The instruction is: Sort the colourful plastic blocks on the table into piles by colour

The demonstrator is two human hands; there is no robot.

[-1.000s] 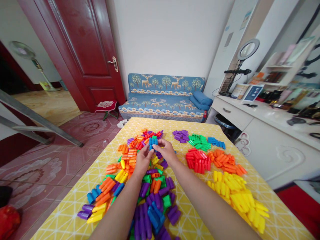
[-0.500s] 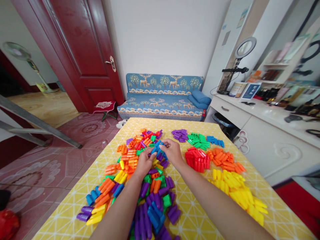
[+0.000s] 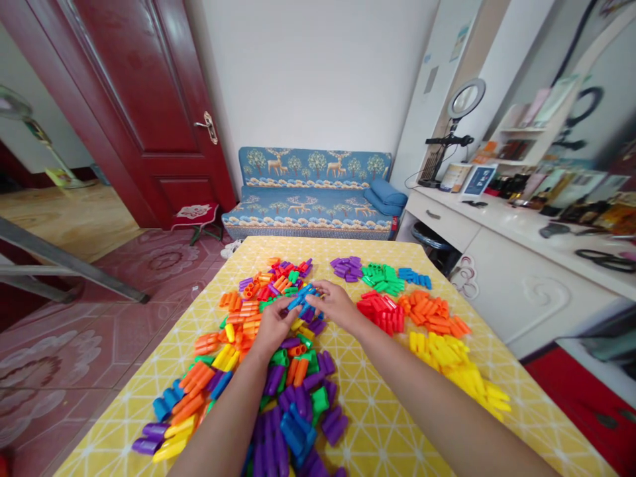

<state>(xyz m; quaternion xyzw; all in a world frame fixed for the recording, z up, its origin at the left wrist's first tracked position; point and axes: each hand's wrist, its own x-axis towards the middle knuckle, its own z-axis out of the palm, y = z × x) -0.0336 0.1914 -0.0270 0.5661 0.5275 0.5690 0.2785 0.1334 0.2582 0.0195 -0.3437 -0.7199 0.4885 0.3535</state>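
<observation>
Color is all over our worktop (image 3: 372, 424), which has a yellow cloth with white lines on it, and we've got some blue pieces (image 3: 301, 300) up off it right in front of us. Our left hand (image 3: 271, 323) has thumb and fingers closed on the near left side of them, and our right hand (image 3: 332, 303) pinches the other side, so both hands are narrow around the same little cluster. Fair warning, our fingers cover a good bit of it, so we can't really say how many parts are joined there. Right below and left of our hands sprawls the mixed pile (image 3: 243, 318), orange, red, green, yellow, purple and blue tubes all jumbled, running back toward us under our left forearm. Over on the right side it's way tidier: a purple heap (image 3: 346, 267), a green heap (image 3: 382, 279) and a blue heap (image 3: 415, 277) along the far row, then a red heap (image 3: 381, 311) beside an orange heap (image 3: 432, 313), and a big yellow heap (image 3: 447, 354) closest to us, just past our right forearm. Beyond the worktop we've got a blue deer-print sofa (image 3: 308, 199) against the wall.
</observation>
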